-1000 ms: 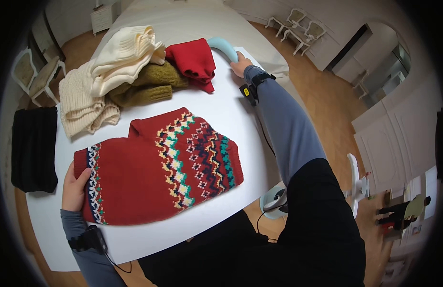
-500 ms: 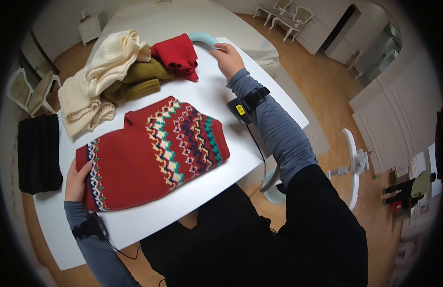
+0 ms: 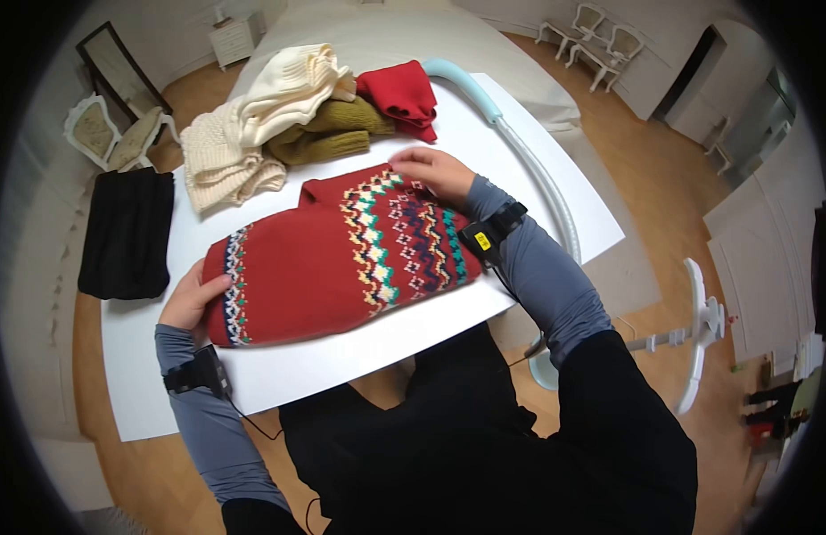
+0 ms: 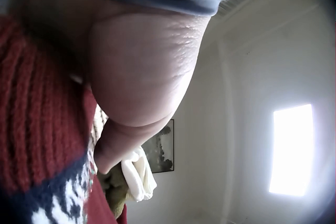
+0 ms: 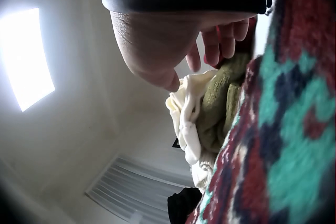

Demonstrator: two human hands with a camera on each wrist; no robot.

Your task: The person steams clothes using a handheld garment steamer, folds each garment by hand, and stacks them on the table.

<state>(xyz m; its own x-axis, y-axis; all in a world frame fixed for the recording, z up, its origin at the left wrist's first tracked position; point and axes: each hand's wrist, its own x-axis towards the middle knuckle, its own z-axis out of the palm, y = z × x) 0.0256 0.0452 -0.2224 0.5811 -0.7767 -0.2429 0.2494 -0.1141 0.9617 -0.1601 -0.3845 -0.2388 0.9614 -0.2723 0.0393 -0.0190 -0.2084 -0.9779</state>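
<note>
A folded red knit sweater [image 3: 292, 272] with patterned bands lies on the white table [image 3: 150, 392]. My left hand [image 3: 190, 299] grips its left end, the thumb on top near the navy-and-white band and the other fingers hidden beneath. In the left wrist view, ribbed red knit [image 4: 37, 113] is close by that hand. Over the sweater's upper right part is my right hand [image 3: 444, 180], its fingers loosely extended. The right wrist view shows these fingers [image 5: 211, 48] spread a little, with nothing held between them. Patterned knit [image 5: 294, 145] fills that view's right side.
Behind the sweater are cream knitwear [image 3: 292, 89], an olive knit [image 3: 332, 129] and a red folded garment [image 3: 399, 94]. A black folded garment [image 3: 127, 236] lies at the left edge. The steamer's light-blue handle [image 3: 462, 85] and its hose [image 3: 542, 169] run along the table's right side.
My right hand has let go of the steamer's light-blue handle and come back over the sweater's right part. The left hand stays at the sweater's left end. The head view has shifted.
</note>
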